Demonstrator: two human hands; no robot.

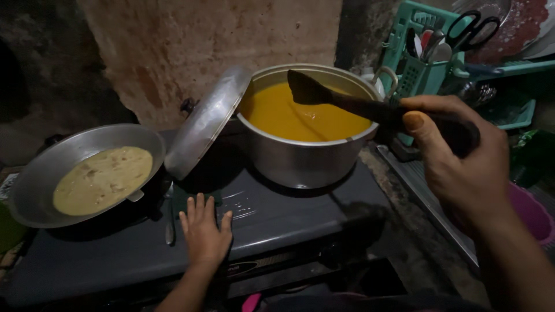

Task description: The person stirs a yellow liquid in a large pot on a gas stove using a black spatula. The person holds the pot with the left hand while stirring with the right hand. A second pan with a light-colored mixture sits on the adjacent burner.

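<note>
Item: large metal pot [300, 156], being shown at centre-right of the frame on a dark stove top [289, 222]. It is being filled nearly to the rim with a smooth orange-yellow liquid [300, 118].

Item: dark wooden spatula [341, 101], being held above the pot, its blade tilted over the liquid; whether the blade is touching the surface cannot be told. Its handle is being gripped by the right hand [462, 156] at right of frame, fingers wrapped shut around it, thumb pressed along the top.

Item: round metal lid [205, 121], being leaned tilted against the pot's left wall.

Item: shallow metal pan [34, 185], being seen at left of frame, containing a pale, lumpy, creamy mixture [103, 179].

Item: left hand [203, 231], being laid flat on the stove top at lower centre, fingers straight and slightly spread, clamped on nothing, just beside a metal utensil [170, 222].

Item: teal cutlery holder [419, 63], upper right, being occupied by scissors [471, 32] and spoons.
</note>
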